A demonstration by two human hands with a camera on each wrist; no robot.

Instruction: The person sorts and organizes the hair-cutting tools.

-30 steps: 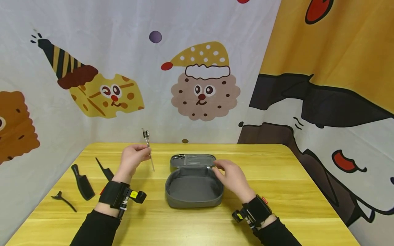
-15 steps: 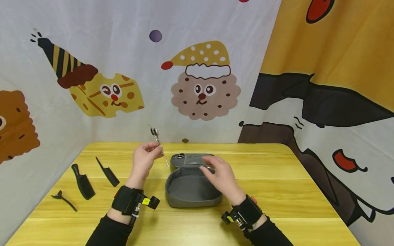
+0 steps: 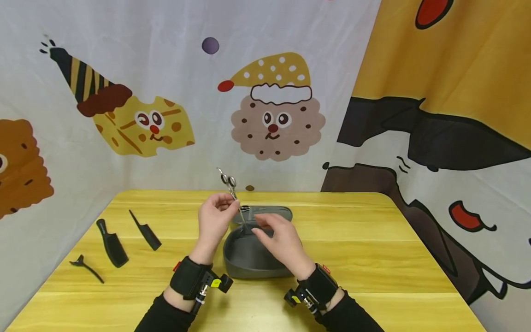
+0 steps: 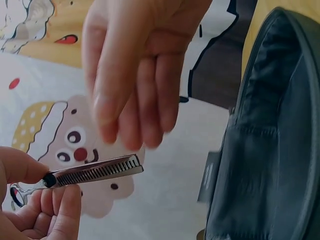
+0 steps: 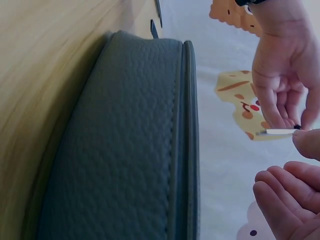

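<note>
Thinning scissors [image 3: 229, 181] hang in the air above the grey zip case [image 3: 257, 273], finger rings up and blades slanting down. My left hand [image 3: 214, 219] pinches them near the pivot between thumb and fingers. The left wrist view shows the toothed blade of the scissors [image 4: 100, 171], its tip just below the fingers of my right hand [image 4: 137, 75]. My right hand [image 3: 282, 240] hovers over the case opening, its fingers loosely bent and holding nothing. The case lies unzipped, its lid [image 3: 271, 213] folded back, with another pair of scissors [image 3: 245, 209] in the lid.
On the left of the wooden table [image 3: 352, 258] lie a wide black comb [image 3: 114, 249], a black tail comb [image 3: 149, 236] and a small black forked-end clip [image 3: 86, 267]. A cartoon-printed curtain [image 3: 166, 69] hangs behind the table.
My left hand has carried the thinning scissors rightward to above the case. My right hand has moved left from the case's right edge to near the blades.
</note>
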